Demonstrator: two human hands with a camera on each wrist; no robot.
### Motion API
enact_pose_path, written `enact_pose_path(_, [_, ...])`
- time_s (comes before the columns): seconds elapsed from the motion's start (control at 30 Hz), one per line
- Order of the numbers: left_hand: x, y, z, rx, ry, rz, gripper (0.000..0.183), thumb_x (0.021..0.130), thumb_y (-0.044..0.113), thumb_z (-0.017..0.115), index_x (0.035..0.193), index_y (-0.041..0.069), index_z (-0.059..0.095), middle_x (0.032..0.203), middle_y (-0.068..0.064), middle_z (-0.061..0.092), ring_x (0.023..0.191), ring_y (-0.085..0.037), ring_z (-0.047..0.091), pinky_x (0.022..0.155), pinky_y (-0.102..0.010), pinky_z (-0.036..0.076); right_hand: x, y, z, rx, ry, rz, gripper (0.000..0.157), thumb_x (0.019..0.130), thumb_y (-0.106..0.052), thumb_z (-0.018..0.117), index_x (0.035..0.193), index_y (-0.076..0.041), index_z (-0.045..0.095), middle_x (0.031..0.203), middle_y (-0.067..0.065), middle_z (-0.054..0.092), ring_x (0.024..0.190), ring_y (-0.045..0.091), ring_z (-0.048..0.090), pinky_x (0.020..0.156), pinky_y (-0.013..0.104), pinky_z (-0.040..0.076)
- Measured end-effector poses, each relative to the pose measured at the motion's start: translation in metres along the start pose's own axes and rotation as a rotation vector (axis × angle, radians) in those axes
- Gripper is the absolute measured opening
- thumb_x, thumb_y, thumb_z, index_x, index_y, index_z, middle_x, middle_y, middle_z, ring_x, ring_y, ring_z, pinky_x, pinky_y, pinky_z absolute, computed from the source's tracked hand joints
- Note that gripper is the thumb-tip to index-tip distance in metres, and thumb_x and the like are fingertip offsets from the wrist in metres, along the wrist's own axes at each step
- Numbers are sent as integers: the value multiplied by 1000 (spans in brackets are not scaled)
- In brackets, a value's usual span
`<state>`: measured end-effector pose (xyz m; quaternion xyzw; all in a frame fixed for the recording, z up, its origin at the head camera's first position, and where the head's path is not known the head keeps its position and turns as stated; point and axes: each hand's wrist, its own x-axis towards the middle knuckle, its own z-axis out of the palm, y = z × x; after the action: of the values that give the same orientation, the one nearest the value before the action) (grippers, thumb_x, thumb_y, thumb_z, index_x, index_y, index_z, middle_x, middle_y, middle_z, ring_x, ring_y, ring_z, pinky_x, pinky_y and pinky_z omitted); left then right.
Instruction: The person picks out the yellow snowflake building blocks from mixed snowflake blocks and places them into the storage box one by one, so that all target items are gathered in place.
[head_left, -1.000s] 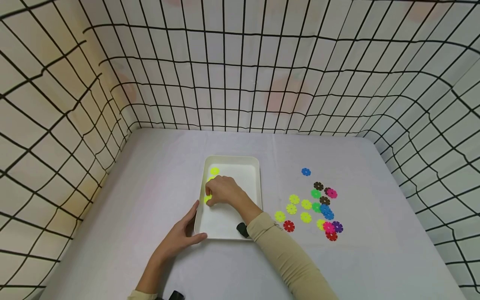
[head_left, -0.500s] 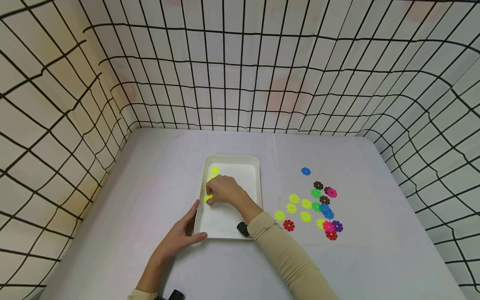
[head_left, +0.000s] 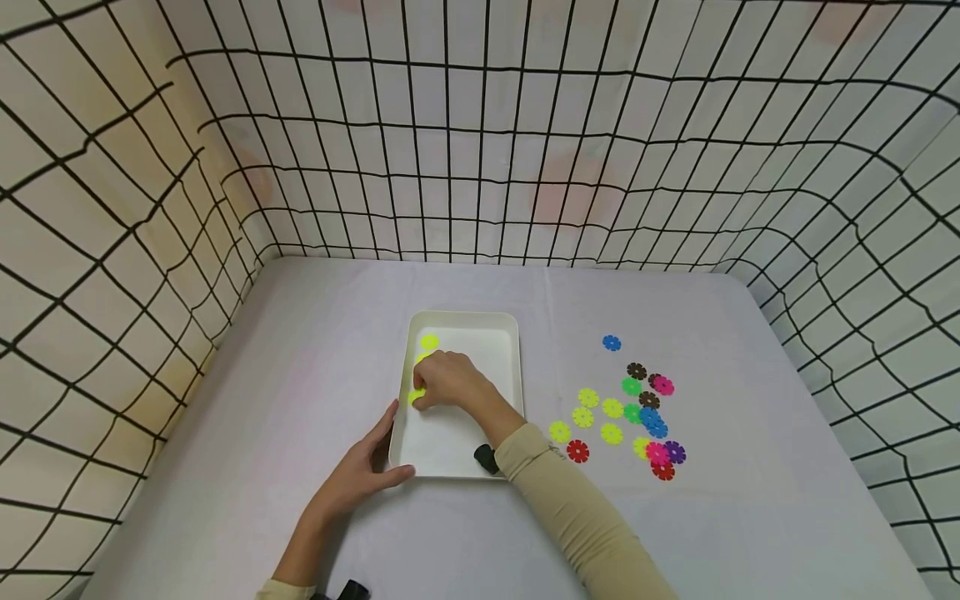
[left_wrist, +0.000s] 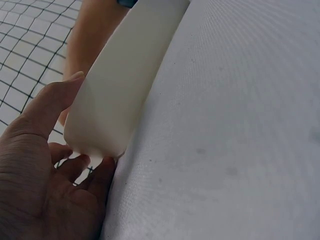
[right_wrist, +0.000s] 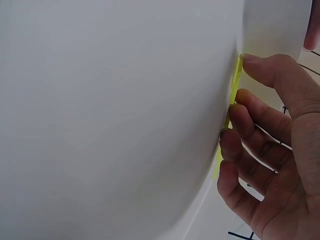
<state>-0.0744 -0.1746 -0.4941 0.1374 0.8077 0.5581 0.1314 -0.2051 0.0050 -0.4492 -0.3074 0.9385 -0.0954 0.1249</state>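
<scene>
A white rectangular tray (head_left: 483, 342) lies on the table, and yellow flower-shaped discs line its left side. At its near left corner my left hand (head_left: 356, 475) holds on, thumb along the front wall and fingers at the left wall. The left wrist view shows the same hand (left_wrist: 65, 165) bent around the tray's end (left_wrist: 112, 100). Inside the tray, my right hand (head_left: 450, 379) pinches a yellow disc (head_left: 416, 398) near the left wall. In the right wrist view its thumb and fingertips meet the edges of yellow discs (right_wrist: 235, 82). Another yellow disc (head_left: 429, 342) lies farther up; one between is partly hidden.
Right of the tray, loose flower-shaped discs are scattered: several yellow discs (head_left: 582, 417), a red disc (head_left: 577, 451), a blue disc (head_left: 612, 342), plus green, brown, pink and purple ones, some overlapping. Black wire mesh (head_left: 465, 129) surrounds the table's back and sides. A black device (head_left: 486, 458) sits at my right wrist.
My right hand has shifted very slightly to the right, its fingertips still at the yellow disc. The left hand, tray and loose discs stay put.
</scene>
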Motion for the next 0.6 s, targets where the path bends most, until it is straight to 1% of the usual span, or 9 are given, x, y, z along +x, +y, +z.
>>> enact_pose_path(0.27, [0,-1,1,-14,-6,-7,99,83,25,78,158,20,13,164,-11,16,148,-35,26,102,-6,27,-2,1,-1,-1,9,-7,22,79,-35,78,93,-18,76,85,-9,69,73,8,58,64,24,48])
enact_pose_path(0.4, [0,-1,1,-14,-8,-11,99,84,26,78,158,21,12,164,-11,15,148,-35,25,102,-6,28,-2,3,-2,-4,18,-7,23,79,-36,78,93,-19,76,83,-10,68,73,8,57,65,25,47])
enact_pose_path(0.6, [0,-1,1,18,0,-29,100,83,28,78,158,22,12,164,-10,14,149,-33,22,105,-9,27,-2,7,-9,9,45,-8,21,79,-35,76,94,-20,75,79,-11,65,72,6,57,64,24,47])
